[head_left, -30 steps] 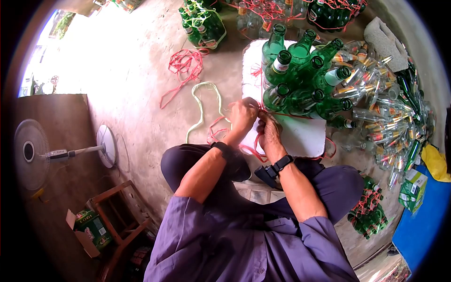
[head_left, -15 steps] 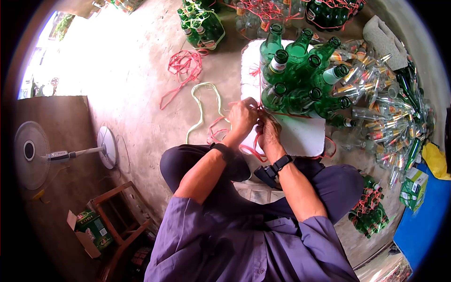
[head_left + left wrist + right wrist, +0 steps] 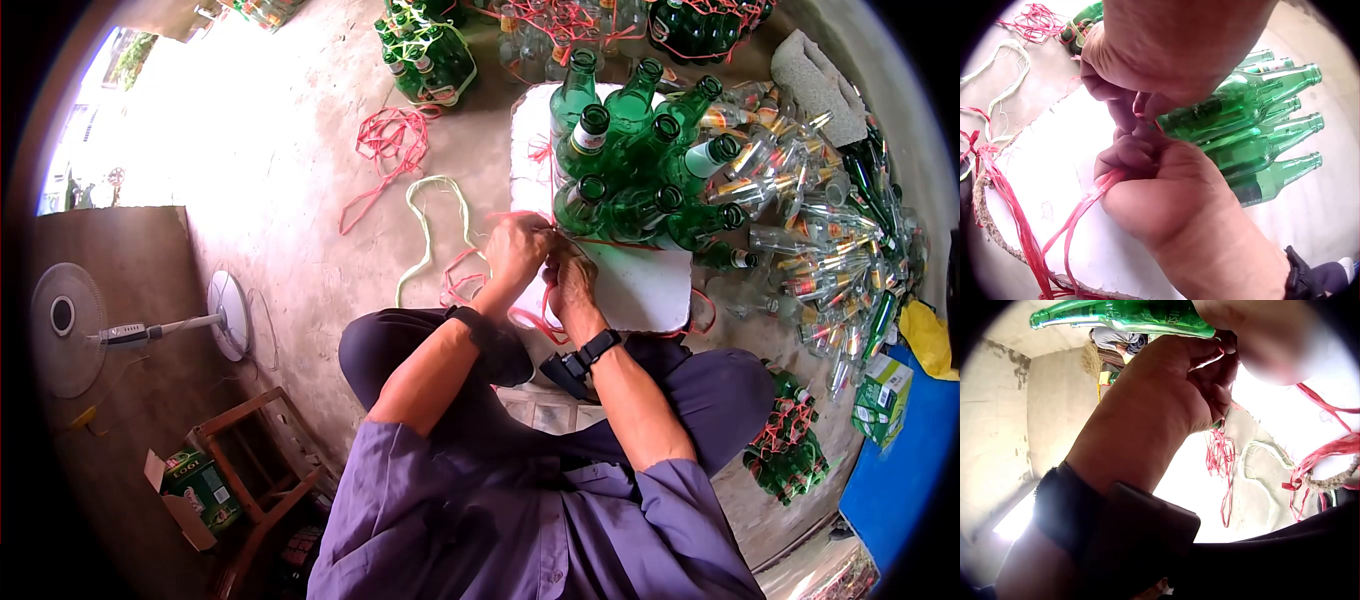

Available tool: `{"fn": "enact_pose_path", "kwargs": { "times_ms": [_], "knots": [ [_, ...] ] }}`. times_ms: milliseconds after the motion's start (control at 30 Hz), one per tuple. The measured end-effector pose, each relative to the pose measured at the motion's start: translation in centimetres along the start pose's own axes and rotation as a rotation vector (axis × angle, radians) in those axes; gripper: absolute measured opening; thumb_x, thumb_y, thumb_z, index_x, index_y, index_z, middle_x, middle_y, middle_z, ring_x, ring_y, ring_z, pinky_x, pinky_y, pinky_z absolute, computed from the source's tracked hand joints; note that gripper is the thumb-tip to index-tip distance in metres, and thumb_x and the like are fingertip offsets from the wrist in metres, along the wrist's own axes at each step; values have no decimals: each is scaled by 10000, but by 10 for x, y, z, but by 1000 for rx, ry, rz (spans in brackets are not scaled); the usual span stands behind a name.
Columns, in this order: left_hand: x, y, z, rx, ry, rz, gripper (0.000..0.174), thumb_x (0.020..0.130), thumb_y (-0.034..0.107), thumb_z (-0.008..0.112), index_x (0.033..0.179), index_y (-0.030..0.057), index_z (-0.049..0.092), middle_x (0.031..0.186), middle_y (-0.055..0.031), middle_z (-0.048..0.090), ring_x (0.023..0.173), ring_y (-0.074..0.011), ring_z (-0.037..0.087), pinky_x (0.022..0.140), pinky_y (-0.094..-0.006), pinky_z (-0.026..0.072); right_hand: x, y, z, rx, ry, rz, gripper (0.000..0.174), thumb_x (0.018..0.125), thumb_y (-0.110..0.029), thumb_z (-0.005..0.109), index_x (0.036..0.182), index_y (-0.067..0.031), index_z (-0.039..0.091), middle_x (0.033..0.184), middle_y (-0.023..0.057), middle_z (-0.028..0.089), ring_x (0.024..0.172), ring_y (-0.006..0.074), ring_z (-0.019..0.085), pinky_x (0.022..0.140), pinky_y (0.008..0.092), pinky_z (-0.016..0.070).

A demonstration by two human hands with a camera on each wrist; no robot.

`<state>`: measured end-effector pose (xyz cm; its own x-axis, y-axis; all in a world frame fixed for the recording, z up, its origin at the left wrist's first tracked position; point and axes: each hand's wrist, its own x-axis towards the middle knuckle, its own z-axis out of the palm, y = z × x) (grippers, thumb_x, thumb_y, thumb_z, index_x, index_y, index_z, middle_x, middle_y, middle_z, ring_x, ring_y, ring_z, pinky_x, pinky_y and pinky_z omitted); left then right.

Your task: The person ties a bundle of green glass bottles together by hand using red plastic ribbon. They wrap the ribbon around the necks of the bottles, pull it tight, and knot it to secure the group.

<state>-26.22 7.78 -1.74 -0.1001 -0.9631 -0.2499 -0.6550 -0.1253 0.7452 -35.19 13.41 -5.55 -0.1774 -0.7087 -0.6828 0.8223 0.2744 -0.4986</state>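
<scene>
Pinching red twine (image 3: 1109, 180) with curled fingers, left hand (image 3: 517, 250) and right hand (image 3: 573, 285) are meeting just beside the green bottles (image 3: 640, 165). Head view is hiding the fingertips; left wrist view is showing twine trailing from the right hand's fist, right wrist view a red strand between the left hand's fingers.

Count, head view: ten green bottle necks showing in the group at hand, one standing fan (image 3: 62, 315), one concrete block (image 3: 820, 85).

Surface: white board (image 3: 640, 290) is bearing the green bottles, twine passing along their near side.

Room: clear bottles (image 3: 785, 240) are lying heaped beyond the board's right edge; pale green cord (image 3: 425, 240) is curving across the floor (image 3: 310, 200).
</scene>
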Motion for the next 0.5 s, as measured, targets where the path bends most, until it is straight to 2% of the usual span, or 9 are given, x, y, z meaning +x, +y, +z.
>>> {"fn": "enact_pose_path", "kwargs": {
  "times_ms": [233,333,400,500],
  "knots": [
    [1,1,1,56,19,-40,224,785,231,662,897,67,765,646,-92,694,604,-200,695,636,-356,545,4,2,-5,-7,-33,-6,206,845,1,625,1039,-24,687,702,-61,510,553,48,398,468,193,304],
    [2,2,1,53,9,-72,217,779,233,659,893,85,769,687,-121,702,652,-251,703,670,-383,547,2,0,-3,9,-48,8,221,835,11,629,1047,-16,686,706,-61,517,553,46,395,468,191,303],
    [0,5,1,117,69,-41,209,777,227,649,890,103,772,749,-162,706,721,-317,700,713,-415,545,0,-2,-1,-2,-19,17,231,821,21,638,1043,-16,688,706,-63,517,553,43,392,470,187,299],
    [-1,8,0,119,78,-36,202,779,218,637,885,111,772,795,-188,703,777,-358,689,754,-444,537,-1,-3,0,1,-18,29,247,808,22,653,1049,-17,691,700,-65,510,549,42,387,472,184,293]
  ]
}}
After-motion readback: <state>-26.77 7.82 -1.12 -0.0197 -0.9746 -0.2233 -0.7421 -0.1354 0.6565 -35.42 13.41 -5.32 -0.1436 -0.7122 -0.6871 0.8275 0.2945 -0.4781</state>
